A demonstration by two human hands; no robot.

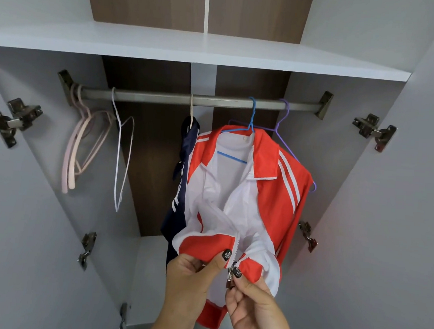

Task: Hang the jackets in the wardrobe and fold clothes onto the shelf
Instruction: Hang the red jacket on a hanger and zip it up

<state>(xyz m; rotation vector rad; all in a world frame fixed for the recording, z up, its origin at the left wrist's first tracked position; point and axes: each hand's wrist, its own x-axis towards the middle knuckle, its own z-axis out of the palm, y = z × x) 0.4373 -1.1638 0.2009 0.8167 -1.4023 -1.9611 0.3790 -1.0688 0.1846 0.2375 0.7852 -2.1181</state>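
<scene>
Open wardrobe, grey-white panels, brown back wall. Grey metal hanging rail [195,100] runs left to right beneath a white laminate shelf [194,48]. On the rail, left to right: bundle of pale pink plastic hangers [78,148] against the left bracket; one thin white wire hanger [121,157], bare; navy jacket with white stripes [182,177] on a cream hanger; red-and-white zip-front track jacket [250,193] on a blue plastic hanger [250,122]; purple plastic hanger [285,123] just behind the red jacket's right shoulder, mostly hidden by it. Metal door hinges show on both side panels.

Red jacket touches the navy jacket on its left side. Its long axis runs from collar at the rail down toward the camera; front faces the viewer, collar spread, white mesh lining exposed, three white stripes along each shoulder. Hem is lifted toward the hands.

Left hand [191,274]: thumb and fingers pinch the left front edge beside the zip teeth. Right hand [249,304]: fingertips pinch the metal zipper pull [230,275] at the hem. Zip unjoined above.

No legible brand or label; a small tag inside the collar is too small to read.
</scene>
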